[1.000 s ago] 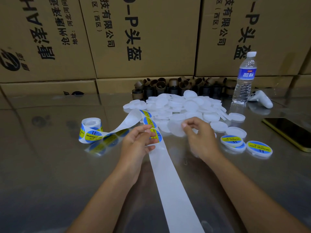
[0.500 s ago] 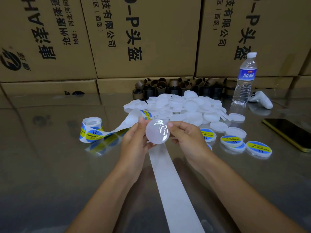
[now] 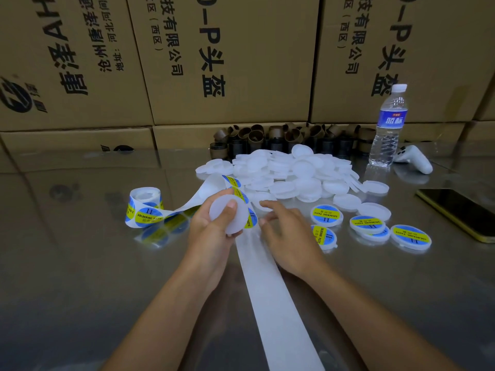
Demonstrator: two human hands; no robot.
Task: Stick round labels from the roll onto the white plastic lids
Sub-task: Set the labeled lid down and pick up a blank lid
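1. A wall of cardboard cartons (image 3: 227,62) printed with black characters closes off the far side.
2. The shiny surface (image 3: 80,263) mirrors the cartons and carries everything else.
3. A long white backing strip (image 3: 270,290) runs from the near edge up between the two arms, then bends left to the roll.
4. A heap of blank white plastic lids (image 3: 294,172) lies past the hands. A few loose ones have spilled out to its right.
5. The left grip (image 3: 211,236) is clamped on one blank lid (image 3: 238,220), thumb across its face and fingers behind it. The lid is raised above the strip and hides part of the label row there.
6. The right grip (image 3: 289,236) holds nothing. Its fingers are loosely apart, tips just beside the blue-and-yellow labels on the strip. I cannot tell whether they touch.
7. A row of brown cardboard cores (image 3: 257,137) stands against the cartons behind the heap.
8. A clear water bottle (image 3: 387,129) stands upright at the heap's far right.
9. A dark phone (image 3: 460,212) with a yellow edge lies flat far right.
10. The label roll (image 3: 144,207) stands on end to the left, well apart from the heap.
11. A white game controller (image 3: 413,159) lies just beside the bottle.
12. Several labelled lids (image 3: 411,236) lie face up right of the right grip, two of them overlapping.
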